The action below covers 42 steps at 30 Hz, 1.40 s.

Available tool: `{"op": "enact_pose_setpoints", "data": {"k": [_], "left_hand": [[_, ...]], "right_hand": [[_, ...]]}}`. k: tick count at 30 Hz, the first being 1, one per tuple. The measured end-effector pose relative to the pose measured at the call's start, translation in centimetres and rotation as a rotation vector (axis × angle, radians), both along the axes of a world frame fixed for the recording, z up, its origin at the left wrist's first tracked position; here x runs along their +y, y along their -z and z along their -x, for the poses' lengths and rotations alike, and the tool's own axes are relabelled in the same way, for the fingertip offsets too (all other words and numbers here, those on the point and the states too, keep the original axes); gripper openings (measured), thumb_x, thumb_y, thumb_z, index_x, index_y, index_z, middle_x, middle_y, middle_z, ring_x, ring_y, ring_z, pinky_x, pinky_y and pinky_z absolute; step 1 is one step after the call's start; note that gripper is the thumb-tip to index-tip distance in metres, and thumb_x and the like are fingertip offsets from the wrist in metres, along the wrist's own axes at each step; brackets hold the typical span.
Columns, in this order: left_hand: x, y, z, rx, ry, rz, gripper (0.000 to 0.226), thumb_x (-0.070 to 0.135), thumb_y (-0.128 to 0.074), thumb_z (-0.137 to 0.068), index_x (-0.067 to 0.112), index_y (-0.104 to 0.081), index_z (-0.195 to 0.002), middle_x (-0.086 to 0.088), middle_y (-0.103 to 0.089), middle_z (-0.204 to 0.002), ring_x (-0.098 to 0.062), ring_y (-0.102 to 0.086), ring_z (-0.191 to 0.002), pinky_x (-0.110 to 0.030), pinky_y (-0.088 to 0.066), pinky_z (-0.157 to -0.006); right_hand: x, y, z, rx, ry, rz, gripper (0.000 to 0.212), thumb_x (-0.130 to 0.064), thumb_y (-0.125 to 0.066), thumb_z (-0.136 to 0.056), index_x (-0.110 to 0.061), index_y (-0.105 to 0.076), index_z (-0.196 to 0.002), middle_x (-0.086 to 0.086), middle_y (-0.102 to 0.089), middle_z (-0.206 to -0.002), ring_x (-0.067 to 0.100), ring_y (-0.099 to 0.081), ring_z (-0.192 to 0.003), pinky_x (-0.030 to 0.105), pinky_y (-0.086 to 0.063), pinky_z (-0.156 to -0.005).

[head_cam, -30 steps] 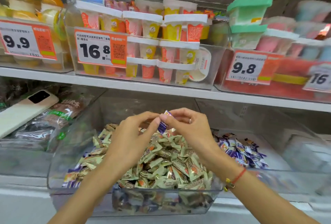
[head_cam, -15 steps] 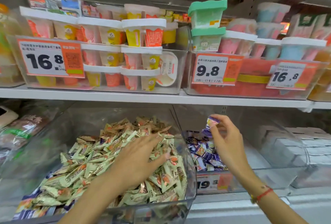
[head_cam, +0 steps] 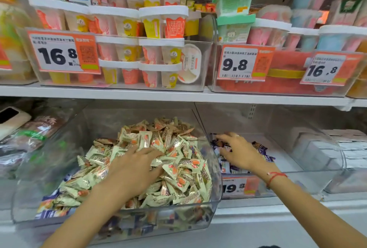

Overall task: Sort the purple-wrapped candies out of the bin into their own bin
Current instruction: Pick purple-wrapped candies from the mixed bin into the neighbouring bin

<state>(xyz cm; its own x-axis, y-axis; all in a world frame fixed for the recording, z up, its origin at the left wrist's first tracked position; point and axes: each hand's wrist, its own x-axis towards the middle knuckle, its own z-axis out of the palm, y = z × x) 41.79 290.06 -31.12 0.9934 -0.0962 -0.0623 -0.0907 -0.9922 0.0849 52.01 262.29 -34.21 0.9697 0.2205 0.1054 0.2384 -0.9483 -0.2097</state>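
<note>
Left hand point(head_cam: 132, 170) pressed palm-down, fingers spread and nearly straight, into the heap of cream-and-gold candies point(head_cam: 179, 165) filling the clear front bin point(head_cam: 215, 178); nothing pinched or gripped that could be seen. Right hand point(head_cam: 239, 151) reached well apart from it, over the dividing wall into the neighbouring clear bin point(head_cam: 309, 170), fingers splayed and loosely bent above the purple-wrapped candies point(head_cam: 262, 148). Could not tell whether a wrapper sat under the right fingertips point(head_cam: 220, 137), since blur and the palm hid the contact. Purple wrappers scattered in a low pile under and just around the right hand, against the left wall of that bin, a few more poking out past the wrist side. More purple visible at the lower left corner of the front bin point(head_cam: 50, 198), below the cream heap and well clear of the left hand. Red string bracelet point(head_cam: 275, 177) worn on the right wrist. Orange price tag marked 19.8 point(head_cam: 241, 186) fixed to the front of the right bin, below the forearm. Upper shelf point(head_cam: 178, 95) stacked with pudding cups point(head_cam: 162, 22) behind tags reading 16.8 point(head_cam: 63, 52) and 9.8 point(head_cam: 243, 63)
</note>
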Motion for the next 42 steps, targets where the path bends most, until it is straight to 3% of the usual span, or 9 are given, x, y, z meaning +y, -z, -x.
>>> {"op": "enact_pose_setpoints", "data": {"k": [3, 7, 12, 17, 23, 28, 31, 36, 42], "left_hand": [[1.3, -0.5, 1.1, 0.03, -0.053, 0.015, 0.061, 0.07, -0.022, -0.088, 0.048, -0.019, -0.145, 0.013, -0.035, -0.15, -0.016, -0.016, -0.144, -0.044, -0.034, -0.107], [3.8, -1.6, 2.5, 0.001, -0.116, 0.042, 0.075, 0.081, -0.012, -0.077, 0.047, -0.026, -0.143, 0.011, -0.053, -0.134, -0.015, -0.042, -0.129, -0.036, -0.045, -0.093], [7.8, -1.0, 3.4, -0.257, -0.152, 0.035, 0.087, 0.081, 0.004, -0.078, 0.038, -0.067, -0.106, 0.017, -0.059, -0.113, -0.011, -0.052, -0.114, -0.036, -0.038, -0.096], [12.0, -0.2, 3.7, -0.719, -0.29, 0.139, 0.031, 0.047, -0.054, -0.09, 0.027, -0.069, -0.108, 0.006, -0.063, -0.118, -0.02, -0.055, -0.111, -0.042, -0.044, -0.092], [12.8, 1.3, 4.0, -0.684, -0.418, 0.226, 0.042, 0.02, -0.058, -0.09, 0.02, -0.053, -0.132, 0.005, -0.055, -0.132, -0.021, -0.053, -0.117, -0.039, -0.051, -0.086], [12.3, 0.7, 4.3, -0.633, -0.569, 0.282, 0.047, 0.021, -0.039, -0.099, 0.028, -0.032, -0.146, 0.012, -0.043, -0.143, -0.015, -0.049, -0.121, -0.033, -0.048, -0.082], [12.3, 0.6, 4.3, -0.625, -0.568, 0.284, 0.048, 0.019, -0.038, -0.099, 0.027, -0.032, -0.146, 0.011, -0.041, -0.145, -0.016, -0.052, -0.119, -0.036, -0.049, -0.081], [13.9, 0.5, 5.2, -0.543, -0.463, 0.269, 0.05, 0.028, -0.038, -0.099, 0.034, -0.026, -0.148, 0.02, -0.031, -0.149, -0.015, -0.055, -0.115, -0.038, -0.048, -0.085], [13.7, 0.6, 5.6, -0.645, -0.514, 0.308, 0.046, 0.035, -0.045, -0.096, 0.038, -0.038, -0.141, 0.018, -0.05, -0.136, -0.012, -0.062, -0.101, -0.034, -0.05, -0.074]], "right_hand": [[1.7, -0.9, 3.1, -0.314, -0.087, -0.336, 0.032, -0.024, -0.057, -0.094, -0.028, -0.058, -0.125, -0.005, -0.057, -0.126, 0.016, -0.054, -0.114, 0.036, -0.048, -0.091], [5.9, -3.7, 6.4, -0.537, -0.285, -0.452, 0.019, -0.017, -0.058, -0.091, -0.028, -0.068, -0.102, -0.017, -0.063, -0.099, 0.006, -0.054, -0.097, 0.022, -0.046, -0.079], [13.3, -5.9, 5.9, -0.4, -0.485, -0.361, 0.016, -0.023, -0.057, -0.092, -0.03, -0.069, -0.101, -0.019, -0.061, -0.097, 0.003, -0.051, -0.096, 0.025, -0.045, -0.081], [21.1, -5.9, 2.1, -0.214, -0.58, -0.16, 0.024, -0.027, -0.049, -0.096, -0.029, -0.066, -0.112, -0.006, -0.064, -0.109, 0.013, -0.057, -0.102, 0.035, -0.05, -0.086], [28.4, -3.4, -1.3, 0.179, -0.485, 0.207, 0.041, -0.049, -0.037, -0.099, -0.016, -0.057, -0.112, 0.009, -0.061, -0.114, 0.032, -0.054, -0.118, 0.033, -0.046, -0.082], [30.3, -2.5, -1.3, 0.418, -0.579, 0.268, 0.052, -0.049, -0.028, -0.102, -0.026, -0.032, -0.149, 0.007, -0.028, -0.156, 0.031, -0.022, -0.144, 0.042, -0.019, -0.115], [28.5, -2.7, -0.1, 0.413, -0.723, 0.327, 0.042, -0.046, -0.024, -0.103, -0.045, -0.03, -0.145, -0.002, -0.028, -0.156, 0.022, -0.012, -0.146, 0.045, -0.005, -0.115], [22.8, -4.3, 1.1, 0.41, -0.819, 0.345, 0.041, -0.054, -0.026, -0.1, -0.053, -0.031, -0.141, -0.018, -0.032, -0.151, 0.007, -0.018, -0.142, 0.044, -0.005, -0.118], [22.6, -5.8, 0.3, 0.205, -0.7, 0.17, 0.032, -0.046, -0.04, -0.099, -0.041, -0.057, -0.125, -0.023, -0.047, -0.138, 0.007, -0.039, -0.134, 0.046, -0.021, -0.117]]}}
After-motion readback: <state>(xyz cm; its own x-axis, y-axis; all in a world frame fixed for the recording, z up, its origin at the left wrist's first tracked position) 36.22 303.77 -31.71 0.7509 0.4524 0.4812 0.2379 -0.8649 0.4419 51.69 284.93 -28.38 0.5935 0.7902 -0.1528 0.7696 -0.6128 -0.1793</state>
